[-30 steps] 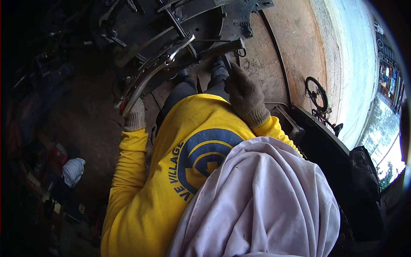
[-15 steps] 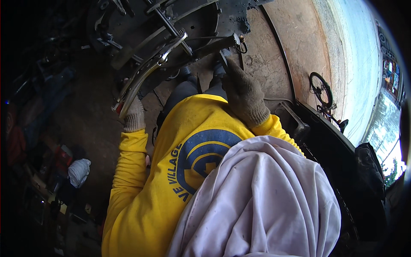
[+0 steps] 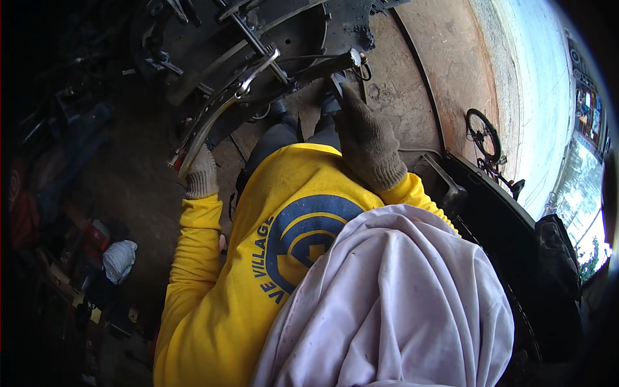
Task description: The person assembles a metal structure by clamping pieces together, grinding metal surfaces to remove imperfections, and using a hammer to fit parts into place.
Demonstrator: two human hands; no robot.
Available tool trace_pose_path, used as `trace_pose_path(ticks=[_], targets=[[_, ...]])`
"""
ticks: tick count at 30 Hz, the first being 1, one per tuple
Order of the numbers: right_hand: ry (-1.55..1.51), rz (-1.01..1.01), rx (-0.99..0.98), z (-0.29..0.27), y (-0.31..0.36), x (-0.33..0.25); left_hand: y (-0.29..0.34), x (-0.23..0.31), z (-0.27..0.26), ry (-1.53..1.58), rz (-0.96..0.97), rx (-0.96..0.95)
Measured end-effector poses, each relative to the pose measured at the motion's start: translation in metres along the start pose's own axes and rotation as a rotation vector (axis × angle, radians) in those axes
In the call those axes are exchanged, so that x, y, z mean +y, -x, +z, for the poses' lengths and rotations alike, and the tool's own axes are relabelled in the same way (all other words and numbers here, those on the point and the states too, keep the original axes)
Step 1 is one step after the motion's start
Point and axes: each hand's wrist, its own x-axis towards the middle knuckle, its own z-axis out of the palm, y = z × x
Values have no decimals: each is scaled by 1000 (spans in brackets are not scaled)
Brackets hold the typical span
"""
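My left hand [image 3: 204, 169], in a grey knit glove, is closed beside the handles of a long curved metal locking clamp [image 3: 209, 119]. The handles cover most of its fingers, so what it grips is hidden. The clamp's jaw end meets a dark metal rod [image 3: 264, 50] on a dark steel workpiece [image 3: 300, 40]. My right hand [image 3: 367, 138], gloved too, has its fingers together around a flat, grey metal strip [image 3: 338, 82]. The strip's tip points up, just below the cut end of a thick round bar [image 3: 338, 63].
A dark cable [image 3: 422, 74] runs across the concrete floor on the right. Beyond it stands a bicycle wheel [image 3: 483, 135]. A long black case-like object [image 3: 500, 200] lies by my right arm. On the left, a white cloth bundle [image 3: 119, 261] sits among dark clutter.
The clamp and workpiece appear shifted very slightly to the left and down. My right hand's fingers have shifted a little around the strip. My left hand stays almost where it was.
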Motion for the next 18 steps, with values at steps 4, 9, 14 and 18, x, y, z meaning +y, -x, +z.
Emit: trace_pose_path(ticks=[4,9,14,18], targets=[[-26,-37,5,-3,-3,2,1,6,-4,-16,-26,-13],[-184,35,12,-19,-8,-2,0,-6,-3,3,-38,-15],[-255,-66,162,1,-5,-3,-4,-17,5,44,55,0],[34,-100,15,1,3,8,7,19,-2,144,-62,30]])
